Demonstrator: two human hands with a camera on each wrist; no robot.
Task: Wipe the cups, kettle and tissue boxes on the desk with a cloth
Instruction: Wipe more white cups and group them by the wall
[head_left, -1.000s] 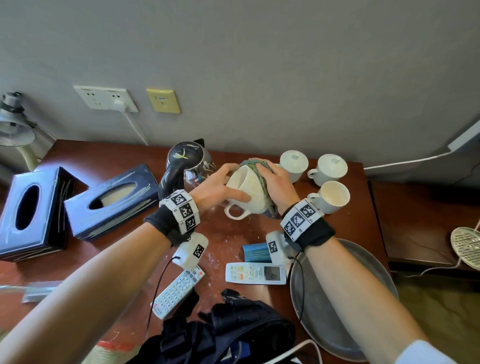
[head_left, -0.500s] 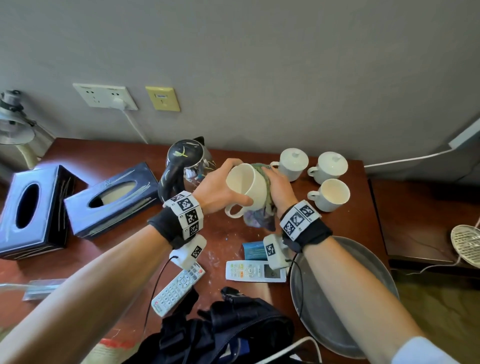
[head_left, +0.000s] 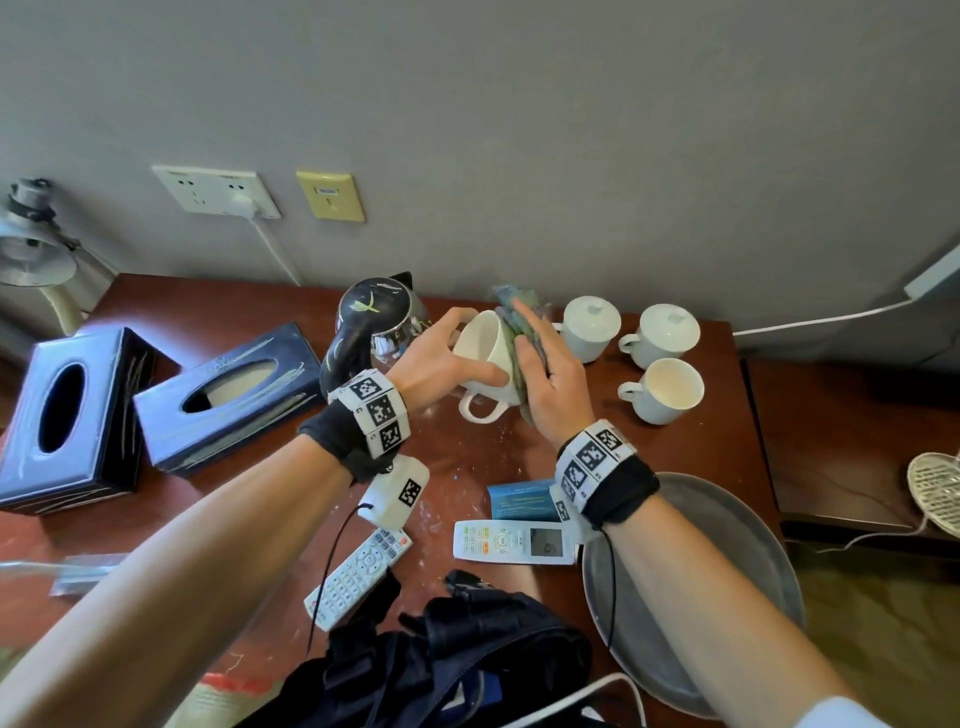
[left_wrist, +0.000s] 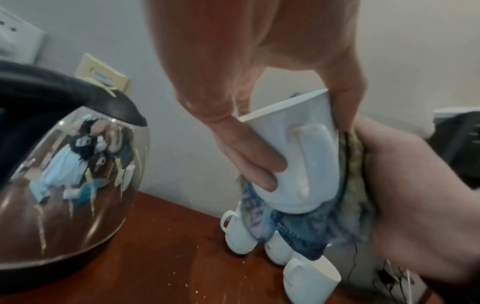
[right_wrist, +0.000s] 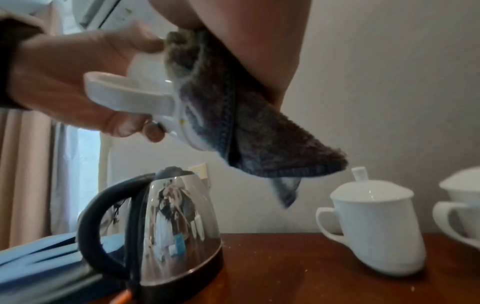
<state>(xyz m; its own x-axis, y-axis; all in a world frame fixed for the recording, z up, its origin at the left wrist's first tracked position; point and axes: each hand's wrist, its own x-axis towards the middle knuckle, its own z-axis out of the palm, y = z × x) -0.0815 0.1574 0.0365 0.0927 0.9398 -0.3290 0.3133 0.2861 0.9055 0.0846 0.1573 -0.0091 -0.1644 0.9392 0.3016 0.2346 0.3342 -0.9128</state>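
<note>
My left hand grips a white cup tipped on its side above the desk, handle down and mouth toward me. My right hand is cupped over a blue-green cloth and presses it against the cup's base. In the left wrist view the fingers and thumb clamp the cup, with the cloth hanging below. The right wrist view shows the cloth draped over the cup. The steel kettle stands just left of the hands. Two dark tissue boxes lie at the left.
Two lidded cups and one open cup stand right of the hands. Two remotes, a blue card, a grey plate and a black bag lie nearer me. A lamp is far left.
Both hands and the cup have risen a little toward the wall. My right hand has turned with the cloth from the cup's side onto its base, fingers now pointing up.
</note>
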